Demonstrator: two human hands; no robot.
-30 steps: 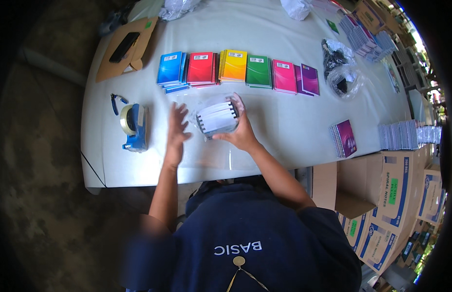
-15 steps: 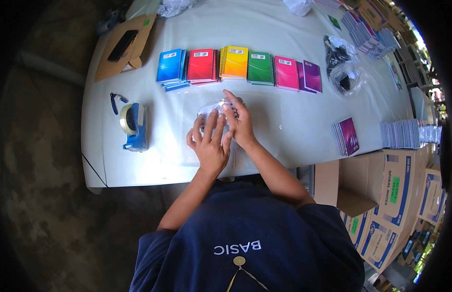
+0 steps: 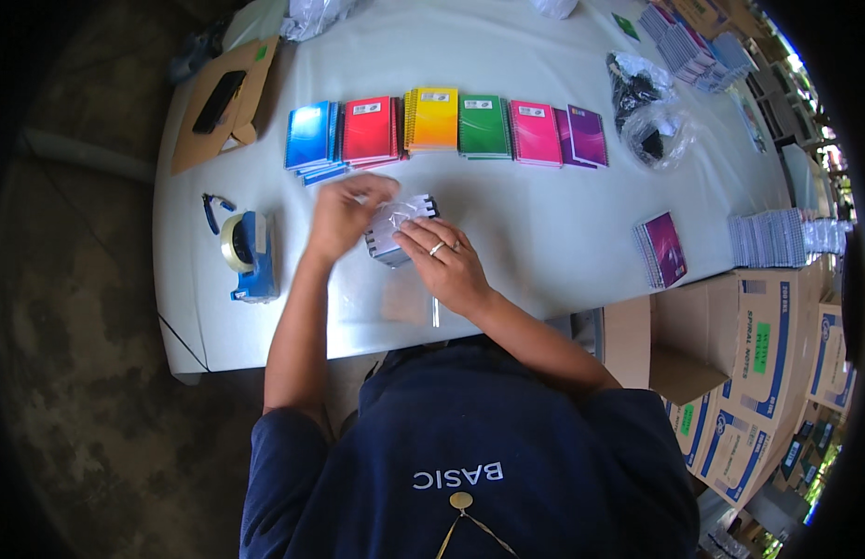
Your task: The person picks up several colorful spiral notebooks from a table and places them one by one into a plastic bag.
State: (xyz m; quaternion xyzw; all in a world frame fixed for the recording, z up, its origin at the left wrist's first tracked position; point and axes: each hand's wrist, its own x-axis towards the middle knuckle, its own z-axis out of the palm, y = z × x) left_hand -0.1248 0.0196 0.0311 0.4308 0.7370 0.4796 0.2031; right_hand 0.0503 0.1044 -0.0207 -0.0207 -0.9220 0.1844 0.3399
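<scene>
Clear film covers the bundle, closure unclear; right hand rests atop, fingers extended; left hand blurred, can't tell its grip; notebooks at twelve o'clock lie unwrapped.

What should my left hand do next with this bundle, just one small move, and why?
I'd probably press the clear plastic flat with your left hand: the plastic looks creased over the top of the bundle, your right hand already rests on it, and your left, though blurred, is right beside it.
</scene>
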